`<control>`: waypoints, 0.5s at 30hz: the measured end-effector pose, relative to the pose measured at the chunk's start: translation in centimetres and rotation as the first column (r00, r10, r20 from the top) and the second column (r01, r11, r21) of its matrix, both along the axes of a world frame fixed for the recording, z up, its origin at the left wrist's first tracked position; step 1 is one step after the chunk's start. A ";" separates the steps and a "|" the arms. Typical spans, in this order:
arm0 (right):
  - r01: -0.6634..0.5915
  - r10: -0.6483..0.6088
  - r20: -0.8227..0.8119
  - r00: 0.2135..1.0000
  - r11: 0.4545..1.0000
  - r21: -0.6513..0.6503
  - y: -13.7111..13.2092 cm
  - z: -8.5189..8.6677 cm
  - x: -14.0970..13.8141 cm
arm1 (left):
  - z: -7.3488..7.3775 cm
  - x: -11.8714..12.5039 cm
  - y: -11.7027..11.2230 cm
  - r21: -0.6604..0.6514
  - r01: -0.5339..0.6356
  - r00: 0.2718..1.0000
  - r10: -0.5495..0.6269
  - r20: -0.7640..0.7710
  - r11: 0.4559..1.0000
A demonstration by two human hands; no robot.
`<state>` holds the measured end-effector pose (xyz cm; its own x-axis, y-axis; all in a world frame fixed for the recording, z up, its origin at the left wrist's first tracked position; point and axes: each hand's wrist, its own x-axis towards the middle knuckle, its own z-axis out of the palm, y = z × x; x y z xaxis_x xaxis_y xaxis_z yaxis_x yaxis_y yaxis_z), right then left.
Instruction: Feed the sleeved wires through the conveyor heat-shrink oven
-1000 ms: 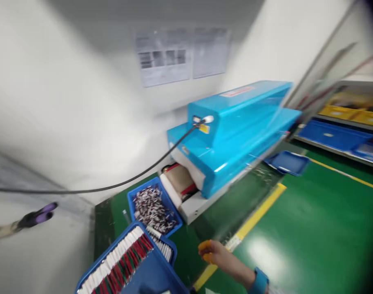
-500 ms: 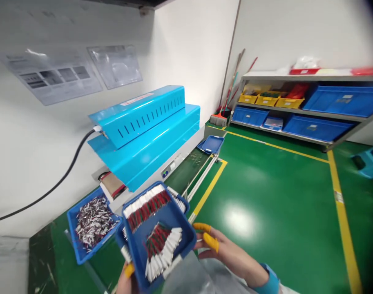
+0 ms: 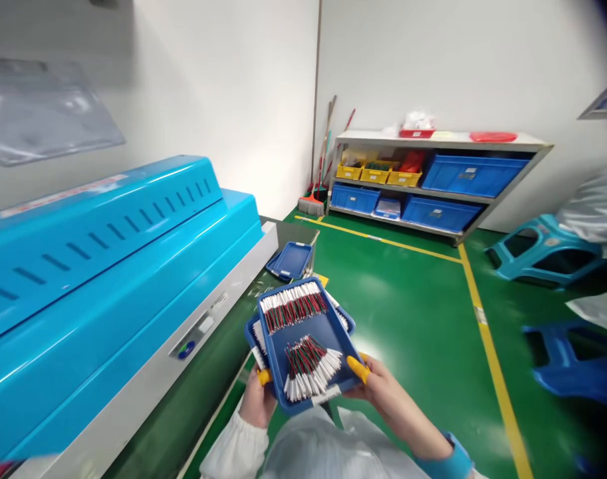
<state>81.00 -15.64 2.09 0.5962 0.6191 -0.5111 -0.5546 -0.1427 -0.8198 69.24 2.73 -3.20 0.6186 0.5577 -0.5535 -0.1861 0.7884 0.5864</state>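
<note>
Head view: left hand [image 3: 256, 401], right hand [image 3: 390, 396] clench tray edges [image 3: 288, 291], green floor [image 3: 413, 299] open beyond.

Mach. label [image 3: 58, 197]: unreadable, too small

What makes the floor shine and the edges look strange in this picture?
In the head view, a pale glare sits on the glossy green floor; the wide lens stretches and bends the blue machine; the blue stool at lower right is blurred, and the right-hand corners darken.

A turquoise conveyor machine [image 3: 108, 266] fills the left side. Across the green floor [image 3: 407, 286] stands a metal shelf [image 3: 433, 138] of blue bins [image 3: 470, 174] and yellow bins [image 3: 375, 175] (a broom [image 3: 313, 203] leans just beside it), with a teal stool [image 3: 542, 249] to the right.
</note>
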 end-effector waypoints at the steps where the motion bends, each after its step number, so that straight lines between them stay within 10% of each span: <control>1: 0.017 -0.017 0.012 1.000 1.000 0.005 0.2 -0.1 2.5 | -0.1 2.8 0.3 0.013 0.021 1.000 -0.021 0.018 1.000; 9: 0.132 -0.132 0.007 0.991 0.989 0.064 0.9 0.8 20.9 | 1.0 23.4 2.3 0.046 0.174 0.979 -0.177 0.096 0.984; 15: 0.189 -0.189 -0.005 0.982 0.976 0.105 -0.1 -0.6 36.8 | -2.4 36.8 3.2 0.066 0.124 0.991 -0.126 0.036 0.990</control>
